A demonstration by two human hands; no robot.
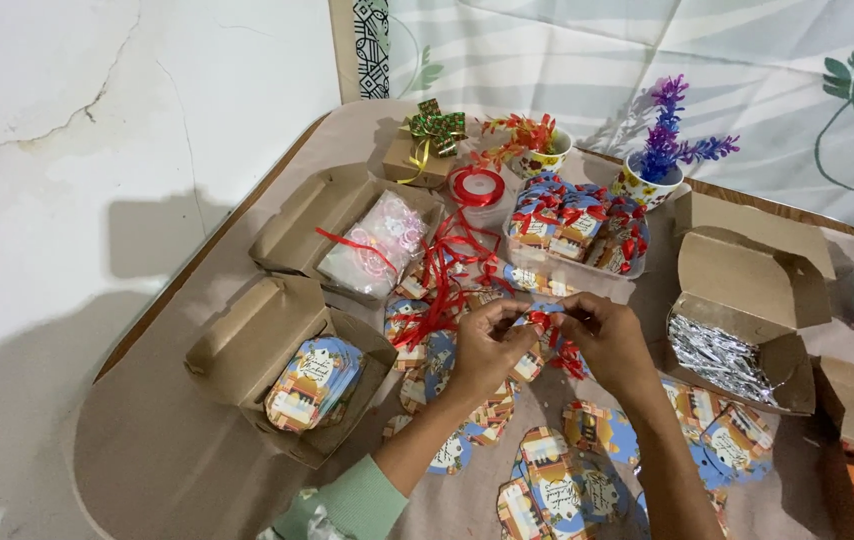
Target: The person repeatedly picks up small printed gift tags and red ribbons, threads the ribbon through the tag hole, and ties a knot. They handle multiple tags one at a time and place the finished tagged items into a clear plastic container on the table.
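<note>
My left hand point(484, 350) and my right hand point(609, 340) meet over the middle of the table, both pinching a small colourful paper tag with a red ribbon point(548, 322) between the fingertips. Loose red ribbon point(444, 272) trails to the left, up toward a red ribbon spool point(478, 187). Several printed tags point(559, 487) lie flat on the table below my hands. A clear tray of finished tags with red bows point(577, 228) stands just beyond my hands.
A brown box with a stack of tags point(315, 382) sits at left, another with a pink packet point(383, 240) behind it. An open box of silver foil pieces point(722, 355) is at right. Two cups with fake plants point(663, 150) and a small gift box with a bow point(425, 148) stand at the back.
</note>
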